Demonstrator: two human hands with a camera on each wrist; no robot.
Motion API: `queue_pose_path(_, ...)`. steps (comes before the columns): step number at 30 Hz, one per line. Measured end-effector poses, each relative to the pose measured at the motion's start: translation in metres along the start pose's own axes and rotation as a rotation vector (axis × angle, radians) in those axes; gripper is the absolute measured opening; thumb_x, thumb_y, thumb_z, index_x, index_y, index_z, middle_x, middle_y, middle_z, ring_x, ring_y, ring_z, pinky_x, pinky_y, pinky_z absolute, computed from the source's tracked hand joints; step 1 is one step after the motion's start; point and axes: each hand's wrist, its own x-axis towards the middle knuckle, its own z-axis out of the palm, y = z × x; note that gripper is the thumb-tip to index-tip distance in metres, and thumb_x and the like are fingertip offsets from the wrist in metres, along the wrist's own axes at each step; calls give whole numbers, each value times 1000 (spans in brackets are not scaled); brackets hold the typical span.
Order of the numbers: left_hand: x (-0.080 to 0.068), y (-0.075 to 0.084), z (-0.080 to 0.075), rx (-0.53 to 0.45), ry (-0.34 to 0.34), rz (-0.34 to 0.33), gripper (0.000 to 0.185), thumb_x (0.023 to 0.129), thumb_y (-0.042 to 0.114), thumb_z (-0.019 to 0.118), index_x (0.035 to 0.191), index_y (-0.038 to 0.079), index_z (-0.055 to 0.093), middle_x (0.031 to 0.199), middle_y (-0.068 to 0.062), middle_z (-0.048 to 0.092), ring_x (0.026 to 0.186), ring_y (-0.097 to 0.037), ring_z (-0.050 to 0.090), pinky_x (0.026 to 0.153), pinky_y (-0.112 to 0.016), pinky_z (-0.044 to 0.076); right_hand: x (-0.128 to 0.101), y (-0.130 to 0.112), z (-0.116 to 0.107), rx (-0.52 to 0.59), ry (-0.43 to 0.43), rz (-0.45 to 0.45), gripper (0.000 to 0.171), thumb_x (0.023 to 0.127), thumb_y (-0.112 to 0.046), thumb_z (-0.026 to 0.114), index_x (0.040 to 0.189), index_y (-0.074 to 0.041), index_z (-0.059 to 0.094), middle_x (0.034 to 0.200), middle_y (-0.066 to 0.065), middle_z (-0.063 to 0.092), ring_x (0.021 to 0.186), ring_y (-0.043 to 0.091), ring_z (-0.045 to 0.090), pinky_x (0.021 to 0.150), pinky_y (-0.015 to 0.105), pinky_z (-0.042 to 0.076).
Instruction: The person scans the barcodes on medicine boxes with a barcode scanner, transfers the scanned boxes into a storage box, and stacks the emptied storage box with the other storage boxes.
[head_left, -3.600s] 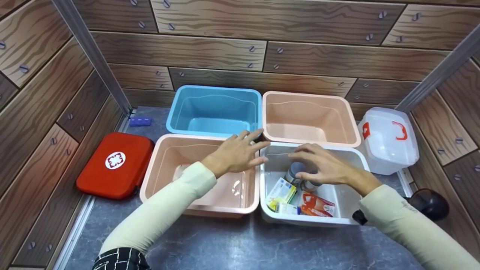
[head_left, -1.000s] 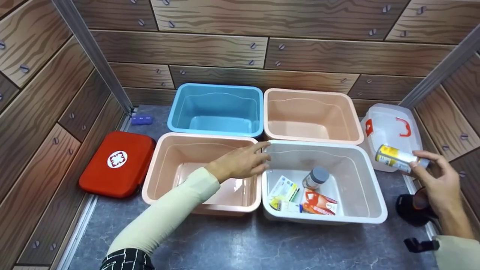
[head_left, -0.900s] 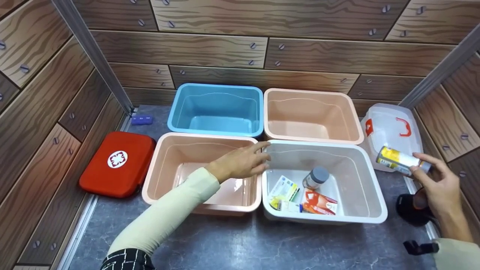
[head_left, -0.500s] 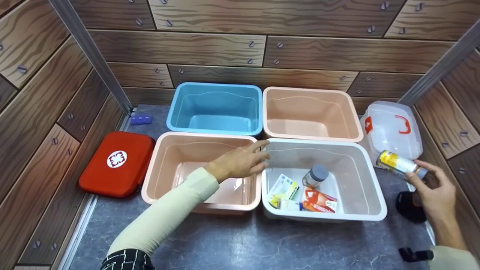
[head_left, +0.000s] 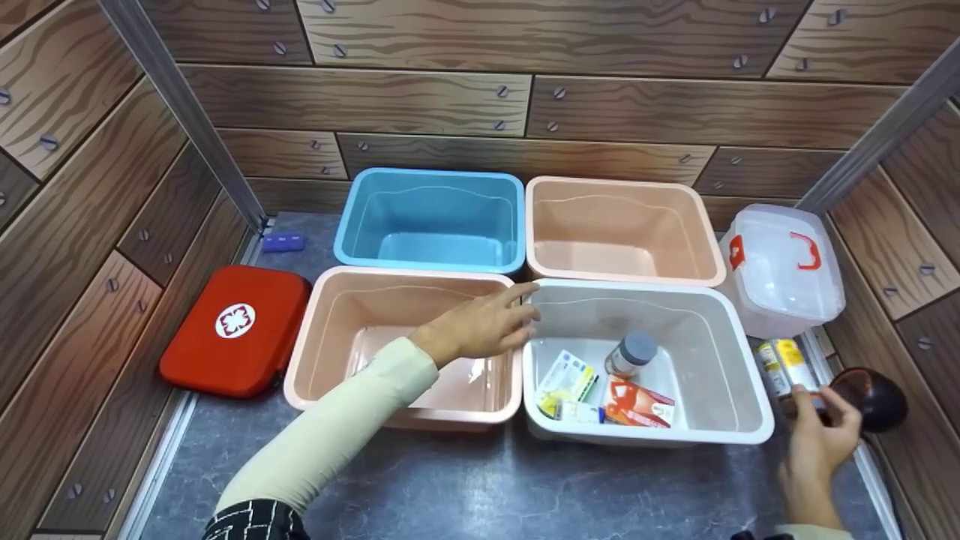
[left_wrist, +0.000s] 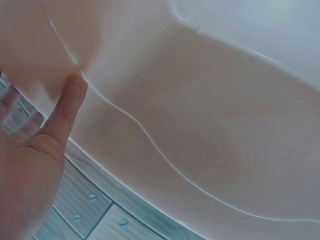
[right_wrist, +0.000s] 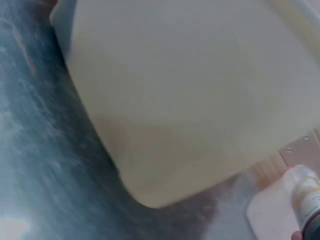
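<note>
My left hand (head_left: pixel 517 319) lies open over the right rim of the near pink bin (head_left: pixel 337 300), fingertips reaching the white bin (head_left: pixel 739 352). In the left wrist view my thumb (left_wrist: pixel 67 107) rests against the pink bin's wall (left_wrist: pixel 200 115). My right hand (head_left: pixel 806 394) is low beside the white bin's right side and grips one end of a yellow-and-white bottle (head_left: pixel 780 360), which points away from me. The bottle (right_wrist: pixel 307 197) shows at the lower right of the right wrist view. Inside the white bin lie a grey-capped bottle (head_left: pixel 630 352), medicine boxes (head_left: pixel 566 375) and an orange packet (head_left: pixel 637 405).
A blue bin (head_left: pixel 431 180) and a second pink bin (head_left: pixel 619 187) stand behind. A red first-aid case (head_left: pixel 232 330) lies at the left, a blue pill organiser (head_left: pixel 283 242) behind it. A clear box with a red handle (head_left: pixel 784 270) and a dark round object (head_left: pixel 874 397) sit at the right wall.
My right hand took the yellow-and-white bottle out of the white bin, carried it right, and has lowered it from in front of the clear box towards the table. My left hand stayed put.
</note>
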Motion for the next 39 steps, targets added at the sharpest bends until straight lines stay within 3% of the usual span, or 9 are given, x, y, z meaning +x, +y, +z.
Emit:
queue_pose_path(5, 0, 1, 0, 2, -11, -12, 41, 116, 40, 46, 147, 18, 63, 178, -12, 30, 141, -34, 63, 118, -48, 53, -3, 15, 0, 115, 61, 44, 26, 93, 0, 80, 107, -18, 66, 112, -6, 57, 100, 5, 53, 75, 8, 51)
queue_pose_path(10, 0, 2, 0, -3, -9, -11, 41, 116, 39, 47, 147, 19, 63, 178, -12, 31, 141, -35, 63, 118, -48, 53, -1, 25, 2, 286, 104, 82, 28, 92, 6, 79, 106, -12, 62, 107, -2, 54, 99, 7, 52, 73, 10, 52)
queue_pose_path(13, 0, 2, 0, -8, -10, -16, 41, 116, 40, 47, 147, 19, 63, 178, -11, 31, 142, -34, 62, 119, -48, 52, 0, 26, 1, 309, 118, 136, 31, 92, 3, 82, 108, -14, 61, 110, -3, 53, 101, 6, 52, 74, 12, 54)
queue_pose_path(17, 0, 1, 1, -8, -5, -15, 39, 116, 39, 47, 146, 19, 64, 178, -12, 32, 142, -35, 62, 118, -49, 53, 0, 25, -2, 264, 122, 196, 36, 92, -4, 86, 111, -22, 60, 112, -10, 54, 103, 1, 51, 93, 21, 42)
queue_pose_path(20, -1, 0, 2, -6, 2, -11, 38, 116, 38, 47, 144, 18, 64, 177, -12, 33, 141, -35, 63, 117, -49, 54, 1, 27, -1, 270, 126, 159, 38, 90, 0, 85, 111, -22, 62, 114, -10, 55, 105, 1, 51, 94, 21, 41)
queue_pose_path(24, -1, -1, 3, -5, 11, -3, 38, 116, 38, 48, 145, 18, 64, 176, -13, 34, 140, -35, 63, 116, -49, 54, 0, 33, 4, 326, 134, 27, 40, 86, 17, 80, 108, -12, 64, 120, -1, 55, 110, 8, 53, 80, 13, 54)
queue_pose_path(27, -2, -1, 2, -8, 23, 8, 38, 116, 38, 48, 143, 17, 64, 176, -14, 35, 138, -36, 65, 114, -50, 55, -3, 36, 8, 314, 129, -26, 40, 85, 21, 78, 107, -10, 65, 121, 1, 54, 109, 12, 56, 78, 14, 57)
queue_pose_path(33, -3, -1, 3, -10, 15, 1, 38, 116, 38, 48, 144, 17, 64, 176, -14, 34, 136, -36, 66, 113, -50, 56, -10, 42, 12, 319, 106, -33, 39, 86, 17, 78, 109, -11, 63, 120, 2, 51, 103, 16, 59, 73, 17, 61)
queue_pose_path(39, -3, 1, 0, -6, -4, -12, 40, 117, 39, 46, 146, 18, 63, 178, -12, 31, 140, -35, 63, 117, -51, 54, -5, 42, 10, 431, 142, 16, 34, 89, 11, 81, 108, -9, 61, 116, 4, 53, 103, 12, 56, 75, 14, 58)
